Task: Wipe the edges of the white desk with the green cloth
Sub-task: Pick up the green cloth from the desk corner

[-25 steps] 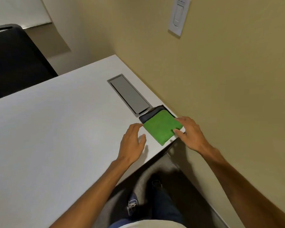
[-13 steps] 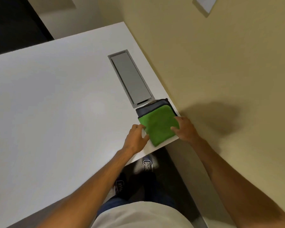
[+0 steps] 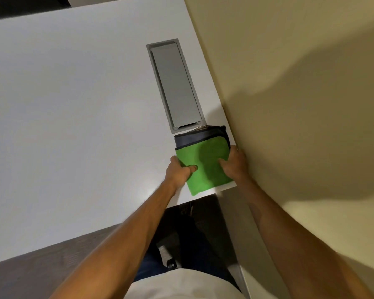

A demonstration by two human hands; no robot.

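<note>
- We look down on a white desk [image 3: 73,104] whose right edge runs along a tan wall [image 3: 289,61].
- A folded green cloth [image 3: 205,160] lies flat on the desk's near right corner, with a dark grey layer [image 3: 194,138] showing at its far side.
- Our left hand [image 3: 178,171] holds the cloth's left edge, thumb pressed on top; the fingers underneath are hidden, so we cannot tell how tightly they close.
- Our right hand [image 3: 235,165] rests on the cloth's right edge beside the wall, thumb on the green surface, fingers out of sight.
- A grey rectangular cable cover [image 3: 174,85] is set into the desk just beyond the cloth.
- Below the desk edge we see dark flooring [image 3: 30,266] and a shoe [image 3: 171,260].
</note>
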